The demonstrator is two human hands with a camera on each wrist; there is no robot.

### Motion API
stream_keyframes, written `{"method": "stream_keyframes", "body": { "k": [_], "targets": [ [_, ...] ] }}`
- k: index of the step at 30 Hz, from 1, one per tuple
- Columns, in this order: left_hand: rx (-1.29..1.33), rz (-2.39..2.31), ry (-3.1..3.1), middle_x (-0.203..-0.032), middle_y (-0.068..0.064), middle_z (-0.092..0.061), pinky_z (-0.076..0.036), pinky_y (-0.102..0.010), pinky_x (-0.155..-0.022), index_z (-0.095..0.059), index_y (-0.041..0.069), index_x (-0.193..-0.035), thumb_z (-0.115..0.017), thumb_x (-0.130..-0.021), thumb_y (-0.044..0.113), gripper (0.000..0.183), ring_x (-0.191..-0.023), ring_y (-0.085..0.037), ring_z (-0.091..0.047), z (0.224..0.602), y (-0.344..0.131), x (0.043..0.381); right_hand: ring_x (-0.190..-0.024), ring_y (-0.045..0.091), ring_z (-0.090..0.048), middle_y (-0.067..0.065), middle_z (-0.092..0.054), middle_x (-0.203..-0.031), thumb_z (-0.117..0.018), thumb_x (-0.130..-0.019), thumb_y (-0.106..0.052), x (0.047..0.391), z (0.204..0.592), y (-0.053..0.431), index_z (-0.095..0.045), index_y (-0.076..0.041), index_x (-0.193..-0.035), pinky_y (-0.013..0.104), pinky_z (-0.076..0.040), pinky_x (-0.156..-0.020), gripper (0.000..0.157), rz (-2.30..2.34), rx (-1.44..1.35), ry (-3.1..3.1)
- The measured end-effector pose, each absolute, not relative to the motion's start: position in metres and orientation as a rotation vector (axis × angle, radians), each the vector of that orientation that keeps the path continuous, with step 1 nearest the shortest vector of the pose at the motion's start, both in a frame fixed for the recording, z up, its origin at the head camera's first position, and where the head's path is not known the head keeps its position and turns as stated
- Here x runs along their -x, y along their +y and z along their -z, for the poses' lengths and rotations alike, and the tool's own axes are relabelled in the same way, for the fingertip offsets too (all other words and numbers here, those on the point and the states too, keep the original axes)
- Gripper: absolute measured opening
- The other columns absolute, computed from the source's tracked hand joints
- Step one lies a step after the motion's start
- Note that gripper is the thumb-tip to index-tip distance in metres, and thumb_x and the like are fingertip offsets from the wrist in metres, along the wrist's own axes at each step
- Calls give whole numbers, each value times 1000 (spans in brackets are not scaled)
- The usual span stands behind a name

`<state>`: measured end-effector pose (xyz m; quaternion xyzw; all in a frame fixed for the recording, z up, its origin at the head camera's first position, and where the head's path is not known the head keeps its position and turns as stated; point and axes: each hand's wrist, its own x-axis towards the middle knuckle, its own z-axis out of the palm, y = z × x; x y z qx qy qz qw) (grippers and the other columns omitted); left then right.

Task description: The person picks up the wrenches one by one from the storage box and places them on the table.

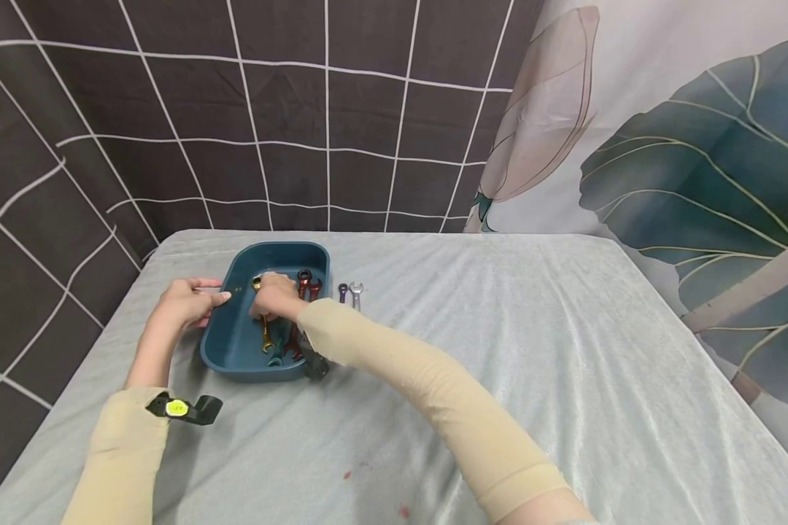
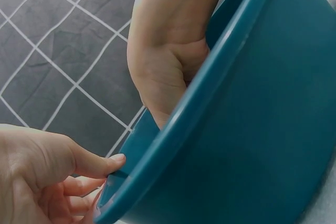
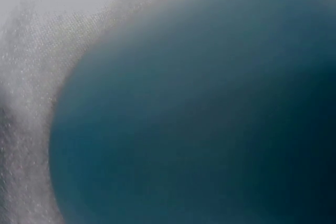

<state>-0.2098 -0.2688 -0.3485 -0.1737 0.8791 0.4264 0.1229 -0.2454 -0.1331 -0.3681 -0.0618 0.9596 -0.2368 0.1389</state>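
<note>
A blue bin [image 1: 249,373] stands on the left of the table, with several wrenches inside. My left hand [image 1: 187,302] holds its left rim between thumb and fingers; the left wrist view shows the thumb [image 2: 100,165] at the edge. Down inside the bin, my right hand [image 1: 277,292] curls around the middle of a gold wrench [image 1: 265,339], whose ends show above and below the hand. Its fingertips are mostly hidden. Beside it lie red wrenches [image 1: 305,277] and a teal wrench [image 1: 276,357]. Only the bin's blurred wall [image 3: 157,114] fills most of the right wrist view.
Just right of the bin, a small purple wrench [image 1: 343,292] and a silver wrench [image 1: 357,294] lie on the pale cloth-covered table [image 1: 499,350]. My right forearm crosses the table's front. A dark gridded curtain [image 1: 289,109] hangs behind, with a leaf-patterned one [image 1: 702,168] at the right.
</note>
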Motion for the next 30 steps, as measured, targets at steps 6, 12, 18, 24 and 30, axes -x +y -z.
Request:
{"method": "stream_keyframes", "body": {
  "k": [6, 12, 18, 24, 30],
  "targets": [
    [490, -1251, 2566, -68, 4, -46, -45, -25, -54, -41, -4, -140, -58, -95, 19, 53, -56, -5, -45, 348, -269, 211, -46, 5, -62, -3, -66, -70, -81, -73, -19, 254, 368, -147, -68, -16, -94, 17, -46, -44, 25, 542, 14, 2754],
    [485, -1248, 2572, -68, 4, -46, -45, -24, -54, -42, -3, -140, -58, -95, 20, 53, -56, -5, -45, 347, -269, 211, -50, 5, -61, -3, -65, -69, -81, -73, -20, 252, 366, -141, -68, -14, -91, 18, -45, -45, 23, 577, 79, 2768],
    [493, -1239, 2577, -71, 4, -47, -46, -25, -55, -42, -3, -140, -58, -95, 20, 53, -58, -5, -46, 346, -269, 211, -48, 6, -60, -2, -64, -67, -82, -73, -19, 253, 367, -140, -68, -12, -87, 18, -45, -44, 21, 626, 98, 2751],
    [491, -1241, 2573, -70, 5, -46, -46, -24, -54, -42, -3, -140, -58, -95, 20, 53, -56, -5, -45, 345, -268, 211, -44, 6, -59, -2, -64, -64, -83, -71, -18, 256, 369, -142, -67, -11, -85, 17, -44, -41, 22, 614, 50, 2739],
    [487, -1237, 2574, -69, 4, -46, -46, -24, -54, -42, -4, -140, -58, -95, 19, 53, -56, -5, -45, 346, -268, 210, -45, 6, -61, -2, -65, -64, -82, -71, -16, 256, 371, -143, -67, -11, -85, 17, -45, -42, 21, 633, 44, 2737]
  ]
}}
